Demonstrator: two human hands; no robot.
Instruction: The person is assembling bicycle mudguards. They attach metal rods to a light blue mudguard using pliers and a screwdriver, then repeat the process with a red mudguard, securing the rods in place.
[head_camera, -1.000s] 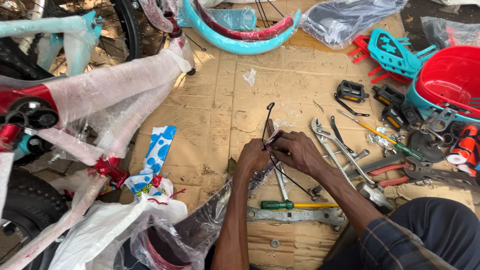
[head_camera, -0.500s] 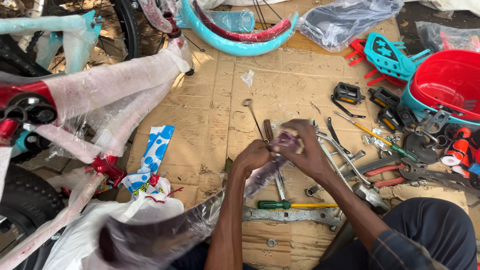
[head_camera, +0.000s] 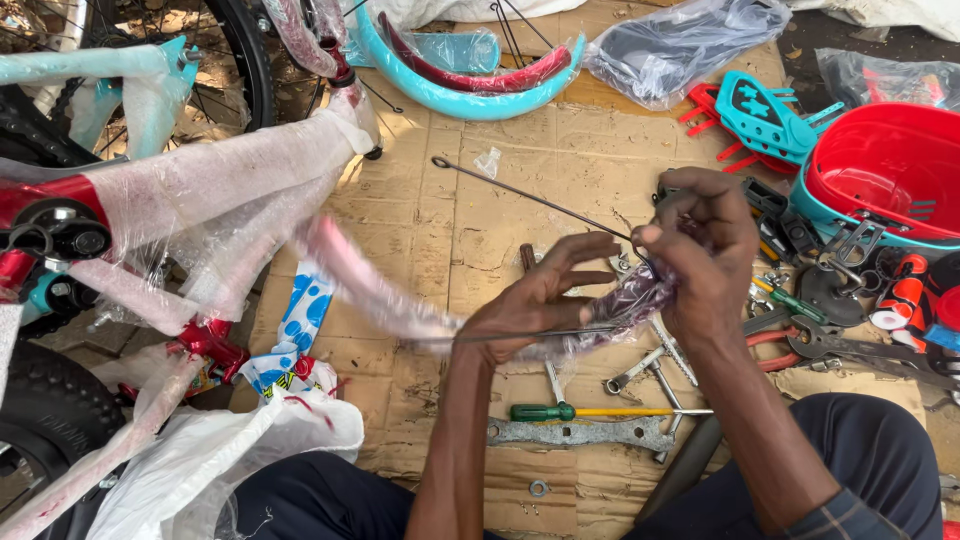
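Nearest, dark trousers (head_camera: 860, 470) at the bottom edge, and a white plastic bag (head_camera: 215, 460) by the left knee. Just beyond on the cardboard (head_camera: 450, 230), a flat metal bracket (head_camera: 580, 433), a small washer (head_camera: 539, 488) and a green-handled screwdriver (head_camera: 560, 411). Above those, left hand (head_camera: 540, 300) with fingers spread, palm under a clear plastic wrap (head_camera: 400, 300) blurred in motion, and touching a thin metal rod (head_camera: 520, 335). Right hand (head_camera: 705, 255) just beside it, fingers pinched on the purple-tinted end of the same wrap (head_camera: 640, 295) and on a second thin rod (head_camera: 520, 195) slanting up to the left. Spanners (head_camera: 650, 365) and pliers (head_camera: 790, 345) under and right of the hands. Left, a wrapped bicycle frame (head_camera: 200, 190). Farther right, a red basket (head_camera: 885, 170) inside a teal one, with teal and red plastic parts (head_camera: 760, 115). Farthest, a teal mudguard (head_camera: 470, 85) and a bagged grey part (head_camera: 680, 45).
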